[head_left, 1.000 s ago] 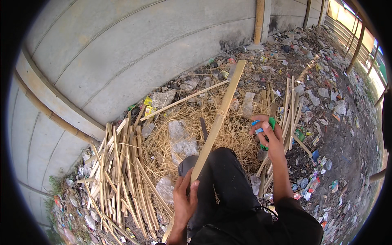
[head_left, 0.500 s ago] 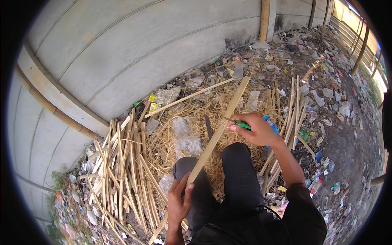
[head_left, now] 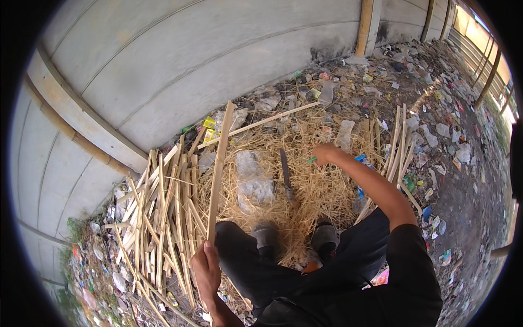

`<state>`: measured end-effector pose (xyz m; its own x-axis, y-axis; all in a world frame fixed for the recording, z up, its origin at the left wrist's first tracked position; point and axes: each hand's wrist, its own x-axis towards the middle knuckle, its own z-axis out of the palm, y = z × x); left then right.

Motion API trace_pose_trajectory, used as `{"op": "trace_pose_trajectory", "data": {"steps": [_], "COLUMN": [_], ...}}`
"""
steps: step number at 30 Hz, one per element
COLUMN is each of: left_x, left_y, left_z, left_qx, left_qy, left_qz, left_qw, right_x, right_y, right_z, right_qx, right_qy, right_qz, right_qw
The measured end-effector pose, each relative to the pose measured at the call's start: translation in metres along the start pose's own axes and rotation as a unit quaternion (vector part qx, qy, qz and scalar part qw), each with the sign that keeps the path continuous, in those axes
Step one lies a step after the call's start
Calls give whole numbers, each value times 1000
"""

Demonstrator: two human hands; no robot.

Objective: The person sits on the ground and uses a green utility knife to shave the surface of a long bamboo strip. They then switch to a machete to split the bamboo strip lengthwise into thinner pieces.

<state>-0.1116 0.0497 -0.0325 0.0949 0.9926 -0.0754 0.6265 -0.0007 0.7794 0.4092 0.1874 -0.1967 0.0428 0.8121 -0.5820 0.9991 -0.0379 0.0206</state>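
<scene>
Nearest, the left hand has moved left since half a second ago, and the wooden strip it grips has swung from a slant across the knees to a steeper line beside them. The knees have spread, so both shoes now show between them. Farther out, the right hand has left the strip and sits over the straw, well apart from it.

The strip is long, flat, pale yellow and fairly straight; it stands out from the left fist between the pile of strips and the plastic-covered block.

The left hand closes around the strip's near part, thumb upward. The right arm stretches forward and inward, its fingers curled around the small knife, of which only a green bit shows. A larger, dark-bladed knife lies on the straw nearby. Beyond stands the grey wall.
</scene>
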Motion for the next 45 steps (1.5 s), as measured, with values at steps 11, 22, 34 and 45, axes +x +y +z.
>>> {"op": "trace_pose_trajectory", "data": {"steps": [11, 22, 34, 45], "left_x": [-6, 43, 209, 223], "left_y": [16, 33, 36, 30], "left_z": [-4, -31, 32, 106], "left_qx": [-103, 347, 508, 619], "left_qy": [-50, -26, -135, -99], "left_qz": [-102, 128, 115, 187], "left_qw": [988, 929, 843, 756], "right_x": [31, 44, -9, -72], "right_y": [-165, -191, -111, -114], "right_z": [158, 190, 144, 91], "right_qx": [233, 392, 509, 496], "right_qy": [94, 114, 67, 182], "right_qz": [80, 216, 95, 87], "right_qw": [965, 887, 853, 844]}}
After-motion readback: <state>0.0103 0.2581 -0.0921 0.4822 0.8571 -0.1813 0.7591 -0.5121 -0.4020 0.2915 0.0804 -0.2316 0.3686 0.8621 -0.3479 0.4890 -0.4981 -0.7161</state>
